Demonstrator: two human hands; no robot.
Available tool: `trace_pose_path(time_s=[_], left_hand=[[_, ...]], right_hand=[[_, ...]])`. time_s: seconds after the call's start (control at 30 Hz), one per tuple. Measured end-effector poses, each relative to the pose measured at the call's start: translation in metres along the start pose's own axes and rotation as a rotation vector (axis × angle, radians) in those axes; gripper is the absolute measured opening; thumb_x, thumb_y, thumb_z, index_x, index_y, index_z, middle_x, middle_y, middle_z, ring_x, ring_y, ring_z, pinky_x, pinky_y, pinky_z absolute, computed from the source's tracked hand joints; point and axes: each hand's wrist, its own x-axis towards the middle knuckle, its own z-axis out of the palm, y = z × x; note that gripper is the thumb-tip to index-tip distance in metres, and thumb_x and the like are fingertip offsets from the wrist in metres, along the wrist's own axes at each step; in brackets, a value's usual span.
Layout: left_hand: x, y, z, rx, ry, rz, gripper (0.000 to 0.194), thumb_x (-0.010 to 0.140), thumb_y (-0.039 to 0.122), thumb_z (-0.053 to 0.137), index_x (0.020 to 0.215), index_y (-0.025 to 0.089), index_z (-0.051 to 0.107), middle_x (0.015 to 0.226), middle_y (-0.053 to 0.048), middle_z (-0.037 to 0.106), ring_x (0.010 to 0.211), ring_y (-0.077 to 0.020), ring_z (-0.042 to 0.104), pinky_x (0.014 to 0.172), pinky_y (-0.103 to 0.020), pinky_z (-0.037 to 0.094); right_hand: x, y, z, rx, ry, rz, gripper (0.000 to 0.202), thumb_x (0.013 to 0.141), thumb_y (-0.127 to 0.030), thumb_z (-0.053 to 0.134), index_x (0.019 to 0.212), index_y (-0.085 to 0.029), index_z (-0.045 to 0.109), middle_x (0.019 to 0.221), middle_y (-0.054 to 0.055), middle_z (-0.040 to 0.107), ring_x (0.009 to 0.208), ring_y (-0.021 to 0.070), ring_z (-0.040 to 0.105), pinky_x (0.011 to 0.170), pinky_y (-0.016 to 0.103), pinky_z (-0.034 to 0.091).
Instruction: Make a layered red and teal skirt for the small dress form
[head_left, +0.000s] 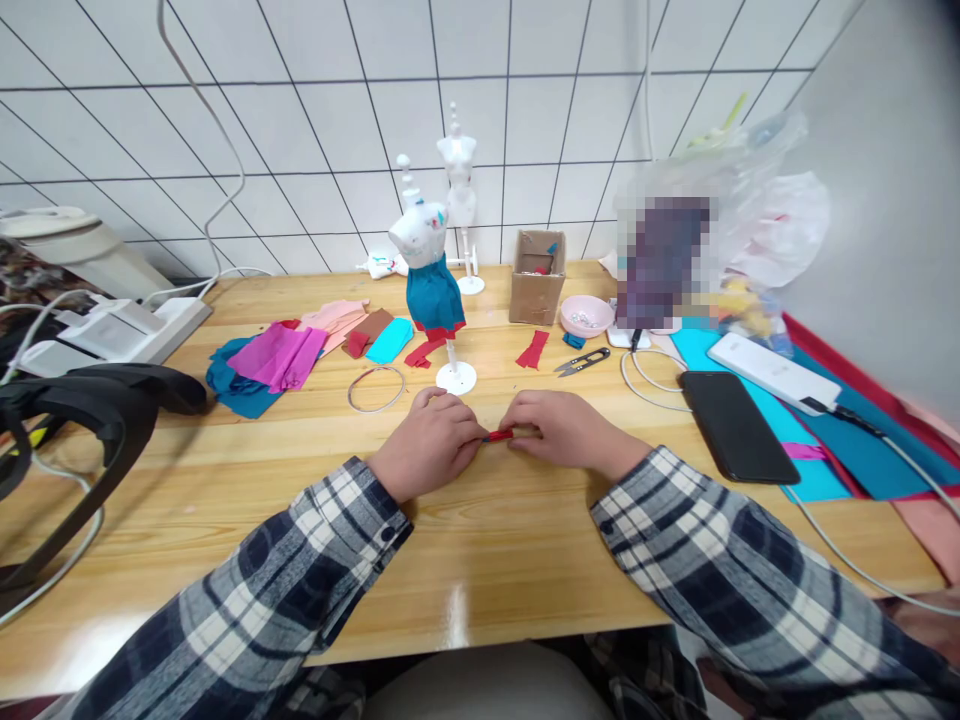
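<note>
Between my two hands, low over the wooden table (480, 560), is a small narrow red strip (499, 435), probably fabric, with a dark blue bit at its left end. My left hand (431, 445) pinches the left end, its fingers closed. My right hand (559, 432) is closed on the right end. Just beyond them stands a small white dress-form mannequin (420, 235) wearing a teal skirt (435, 298) with a red hem. Red fabric scraps (533, 349) and black thread snips (583, 362) lie past my right hand. A thin hoop (376, 390) rests beyond my left hand.
Behind stand a second mannequin (460, 190), a cardboard box (537, 278) and a pink bowl (587, 317). Coloured fabric (281, 355) is piled left, near a black headset (97, 430) and power strip (120, 335). A phone (739, 427), power bank (774, 372) and cables lie right.
</note>
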Motion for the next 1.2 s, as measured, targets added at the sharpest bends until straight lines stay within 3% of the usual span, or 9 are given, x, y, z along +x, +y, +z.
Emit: trace_pose_path(time_s=[0.2, 0.27, 0.4, 0.57, 0.67, 0.8, 0.93, 1.07, 1.2], left_hand=[[0.0, -0.005, 0.002, -0.159, 0.0, -0.094, 0.022, 0.091, 0.024, 0.051, 0.096, 0.025, 0.072, 0.094, -0.002, 0.073, 0.095, -0.0194, 0.062, 0.094, -0.041, 0.033], [0.0, -0.003, 0.002, -0.159, 0.041, -0.136, 0.022, 0.091, 0.032, 0.054, 0.103, 0.025, 0.071, 0.099, -0.004, 0.073, 0.1, -0.0218, 0.061, 0.095, -0.043, 0.033], [0.001, 0.005, 0.003, -0.131, 0.118, -0.179, 0.045, 0.081, 0.052, 0.066, 0.117, 0.025, 0.066, 0.114, -0.008, 0.07, 0.113, -0.0283, 0.056, 0.101, -0.049, 0.027], [0.002, 0.01, 0.006, -0.145, 0.081, -0.218, 0.016, 0.086, 0.037, 0.062, 0.091, 0.027, 0.072, 0.094, -0.003, 0.073, 0.1, -0.0246, 0.061, 0.104, -0.054, 0.019], [0.003, 0.01, 0.006, -0.171, 0.089, -0.252, 0.012, 0.084, 0.032, 0.062, 0.084, 0.026, 0.072, 0.088, -0.001, 0.074, 0.094, -0.0233, 0.063, 0.102, -0.054, 0.023], [0.004, 0.005, 0.004, -0.243, 0.131, -0.345, 0.012, 0.083, 0.03, 0.063, 0.085, 0.025, 0.075, 0.087, -0.001, 0.075, 0.091, -0.0224, 0.064, 0.094, -0.045, 0.036], [0.004, 0.0, 0.004, -0.39, 0.171, -0.392, 0.016, 0.084, 0.031, 0.063, 0.09, 0.024, 0.077, 0.09, -0.003, 0.076, 0.087, -0.0201, 0.066, 0.083, -0.035, 0.047], [0.003, 0.001, 0.007, -0.52, 0.223, -0.432, 0.016, 0.084, 0.031, 0.064, 0.089, 0.022, 0.076, 0.088, -0.002, 0.076, 0.08, -0.0171, 0.068, 0.075, -0.029, 0.05], [0.004, 0.004, 0.009, -0.59, 0.244, -0.463, 0.016, 0.083, 0.032, 0.065, 0.088, 0.022, 0.077, 0.088, -0.001, 0.077, 0.08, -0.017, 0.069, 0.074, -0.028, 0.051]], right_hand=[[0.004, 0.001, 0.006, -0.018, 0.043, 0.035, 0.013, 0.087, -0.021, 0.061, 0.091, -0.02, 0.073, 0.091, 0.002, 0.069, 0.083, 0.014, 0.061, 0.07, 0.024, 0.04], [0.005, 0.001, 0.008, 0.01, 0.065, 0.062, 0.012, 0.085, -0.021, 0.062, 0.089, -0.02, 0.073, 0.089, 0.002, 0.07, 0.081, 0.0135, 0.061, 0.07, 0.024, 0.04], [0.007, -0.002, 0.011, 0.05, 0.083, 0.132, 0.01, 0.082, -0.02, 0.064, 0.086, -0.021, 0.073, 0.086, 0.001, 0.071, 0.08, 0.0141, 0.061, 0.07, 0.025, 0.039], [0.009, -0.009, 0.013, 0.052, 0.078, 0.131, 0.01, 0.083, -0.022, 0.063, 0.085, -0.021, 0.073, 0.086, 0.001, 0.071, 0.082, 0.0153, 0.062, 0.071, 0.026, 0.039], [0.008, -0.009, 0.011, 0.054, 0.119, 0.127, 0.011, 0.083, -0.021, 0.063, 0.087, -0.021, 0.072, 0.089, 0.001, 0.071, 0.083, 0.0152, 0.061, 0.072, 0.026, 0.04], [0.004, 0.002, 0.003, 0.088, 0.229, 0.209, 0.023, 0.084, -0.025, 0.062, 0.107, -0.022, 0.069, 0.091, 0.0, 0.071, 0.071, 0.0122, 0.058, 0.068, 0.025, 0.039], [0.001, 0.01, -0.003, 0.098, 0.256, 0.241, 0.014, 0.085, -0.027, 0.063, 0.095, -0.021, 0.07, 0.083, 0.0, 0.069, 0.063, 0.0107, 0.053, 0.065, 0.025, 0.038], [0.003, -0.005, 0.004, 0.173, 0.317, 0.163, 0.017, 0.084, -0.036, 0.068, 0.09, -0.02, 0.069, 0.079, -0.001, 0.067, 0.057, 0.0095, 0.048, 0.058, 0.024, 0.036], [0.004, -0.02, 0.01, 0.108, 0.417, 0.068, 0.013, 0.086, -0.033, 0.067, 0.086, -0.02, 0.068, 0.08, 0.0, 0.067, 0.062, 0.0106, 0.051, 0.059, 0.023, 0.037]])
